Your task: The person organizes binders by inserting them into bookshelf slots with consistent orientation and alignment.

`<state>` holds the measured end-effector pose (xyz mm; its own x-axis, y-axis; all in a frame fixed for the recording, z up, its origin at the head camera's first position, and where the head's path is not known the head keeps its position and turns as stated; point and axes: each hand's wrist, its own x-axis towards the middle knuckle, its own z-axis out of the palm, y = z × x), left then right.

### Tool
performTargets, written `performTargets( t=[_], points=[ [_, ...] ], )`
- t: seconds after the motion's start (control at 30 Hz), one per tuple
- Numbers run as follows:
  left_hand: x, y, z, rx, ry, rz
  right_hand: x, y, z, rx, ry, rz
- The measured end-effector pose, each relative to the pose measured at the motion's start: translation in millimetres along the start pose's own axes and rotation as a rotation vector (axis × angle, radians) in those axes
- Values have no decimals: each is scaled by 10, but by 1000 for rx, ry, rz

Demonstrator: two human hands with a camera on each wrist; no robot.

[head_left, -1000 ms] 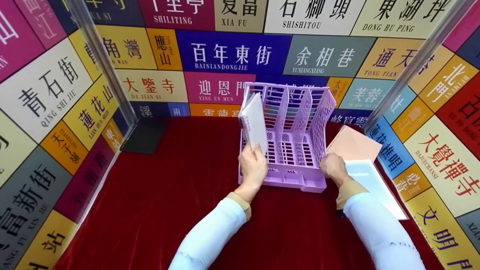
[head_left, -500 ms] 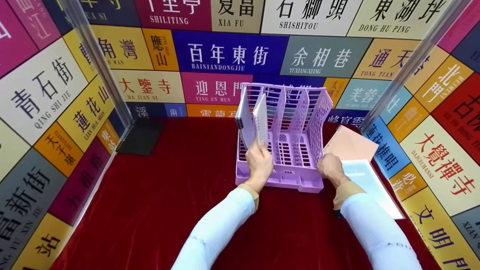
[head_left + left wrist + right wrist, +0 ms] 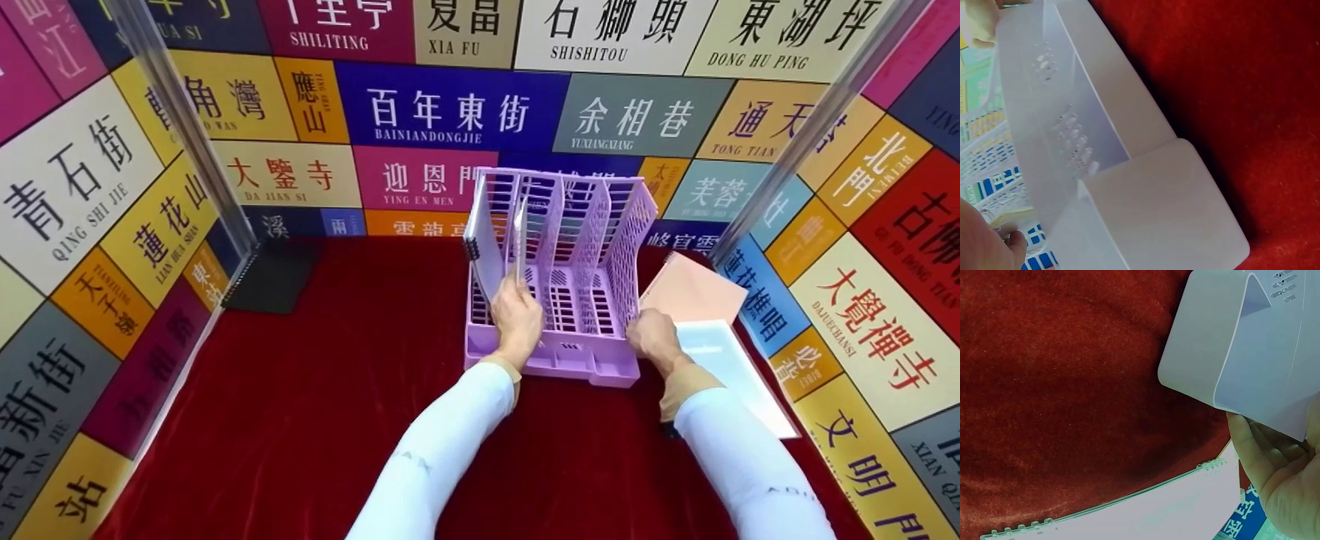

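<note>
A purple file rack (image 3: pixel 551 352) with upright dividers stands on the red cloth. My left hand (image 3: pixel 517 319) pinches the lower front edge of a thin white notebook (image 3: pixel 520 236), held upright and nearly edge-on within the rack's second slot from the left. Another notebook (image 3: pixel 486 251) with black spiral binding stands in the leftmost slot. With curled fingers, my right hand (image 3: pixel 656 337) grips the rack's right front corner. The right wrist view shows that hand's fingers (image 3: pixel 1247 453) against the rack's edge. Part of the left hand (image 3: pixel 985 242) appears at the left wrist view's edge.
To the right of the rack lie a pink spiral notebook (image 3: pixel 694 289) and a white notebook (image 3: pixel 739 375), partly overlapping. A black spiral notebook (image 3: pixel 271 274) lies at the far left corner. Sign-printed panels (image 3: pixel 450 109) enclose the red cloth (image 3: pixel 300 420).
My left hand has shifted the white notebook rightward, away from the leftmost slot, and turned it nearly edge-on in the second slot. The notebook left of it is now uncovered. My right hand stays at the rack.
</note>
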<state>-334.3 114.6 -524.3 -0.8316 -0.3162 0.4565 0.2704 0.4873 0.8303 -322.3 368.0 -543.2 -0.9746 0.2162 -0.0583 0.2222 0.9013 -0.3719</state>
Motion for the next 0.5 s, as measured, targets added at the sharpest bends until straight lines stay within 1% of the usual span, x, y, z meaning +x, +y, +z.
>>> performTargets(
  t=[0.13, 0.23, 0.33, 0.47, 0.5],
  points=[
    [49, -40, 52, 11, 8, -10, 5, 7, 0, -8, 18, 3],
    [80, -53, 89, 21, 7, -46, 5, 14, -7, -8, 23, 5],
    [110, -71, 117, 20, -5, -93, -5, 4, -8, 1, 7, 14],
    [156, -104, 149, 41, -16, -122, -5, -22, -2, 13, -12, 25],
    [169, -107, 156, 49, -15, -121, -1, -26, -3, 14, -12, 25]
  ],
)
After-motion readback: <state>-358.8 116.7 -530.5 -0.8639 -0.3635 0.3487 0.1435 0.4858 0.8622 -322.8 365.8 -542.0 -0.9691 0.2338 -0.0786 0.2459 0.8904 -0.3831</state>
